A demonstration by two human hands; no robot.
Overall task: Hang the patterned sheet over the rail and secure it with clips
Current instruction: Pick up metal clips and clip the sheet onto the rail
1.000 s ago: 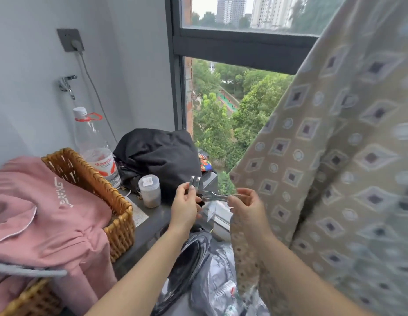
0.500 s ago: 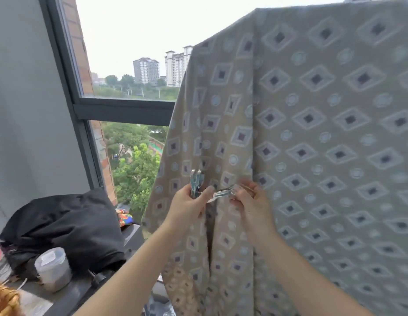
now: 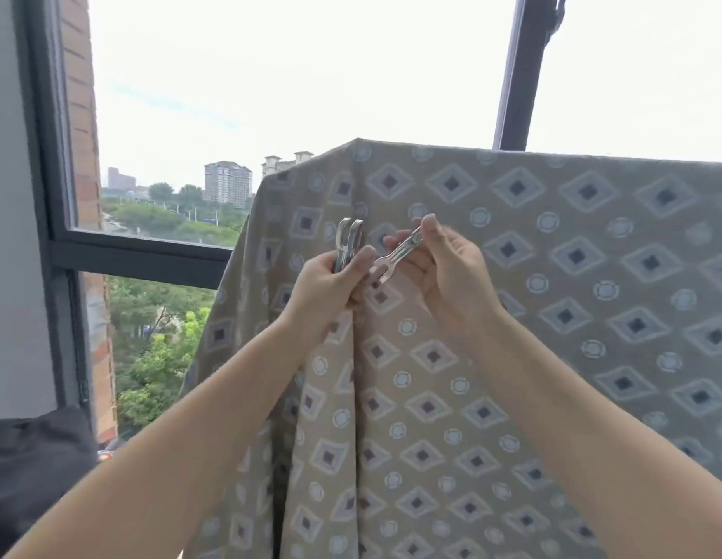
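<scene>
Windowside diamond-print sheet (image 3: 553, 316) hangs; hands (image 3: 323, 292) (image 3: 448, 272) pinch metal clips (image 3: 347, 246) (image 3: 395, 256)

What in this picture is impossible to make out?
Rail: head view, covered by the top fold of the patterned sheet.
Number of clips in the left hand: its fingers cover their lower halves.
Sheet's lower and right ends: cut by the frame edges.
Dark bundle, lower left: cut by the frame corner.

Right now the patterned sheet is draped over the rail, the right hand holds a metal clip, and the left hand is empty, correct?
Not quite. The left hand is not empty: it grips the upright metal clips, as the head view shows. The rest stands: the patterned sheet is draped as you say, and the right hand holds the slanted metal clip.
</scene>
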